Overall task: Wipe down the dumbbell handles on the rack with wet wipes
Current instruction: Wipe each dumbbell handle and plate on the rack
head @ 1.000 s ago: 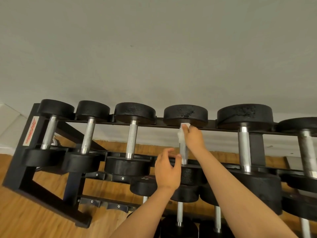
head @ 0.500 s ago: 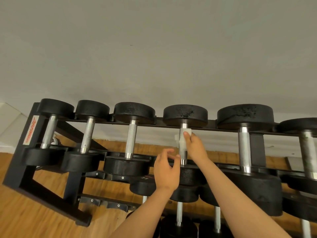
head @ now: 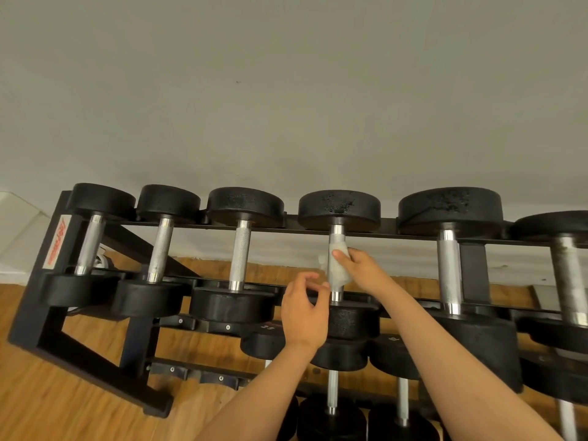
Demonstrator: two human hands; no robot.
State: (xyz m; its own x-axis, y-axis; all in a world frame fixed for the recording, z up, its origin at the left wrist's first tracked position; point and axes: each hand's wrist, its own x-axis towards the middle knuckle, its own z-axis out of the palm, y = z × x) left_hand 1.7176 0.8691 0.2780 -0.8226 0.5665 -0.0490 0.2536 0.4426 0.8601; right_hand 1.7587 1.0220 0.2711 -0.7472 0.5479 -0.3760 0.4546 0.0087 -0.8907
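Several black dumbbells with metal handles lie across the top tier of a black rack (head: 35, 316). My right hand (head: 362, 272) holds a white wet wipe (head: 338, 268) wrapped round the handle (head: 336, 232) of the fourth dumbbell from the left, at the handle's middle. My left hand (head: 304, 311) hovers just left of that handle near its lower end, fingers loosely curled and holding nothing. The dumbbell's far head (head: 339, 209) shows above the wipe; its near head is partly behind my left hand.
More dumbbells sit on the lower tiers below my arms (head: 337, 415). A wooden floor (head: 63, 405) lies under the rack, and a grey wall (head: 286, 90) stands behind it. Larger dumbbells fill the right end (head: 448, 272).
My right hand has slid the wipe down the handle, from just under the far head to the handle's middle. My left hand has barely moved.
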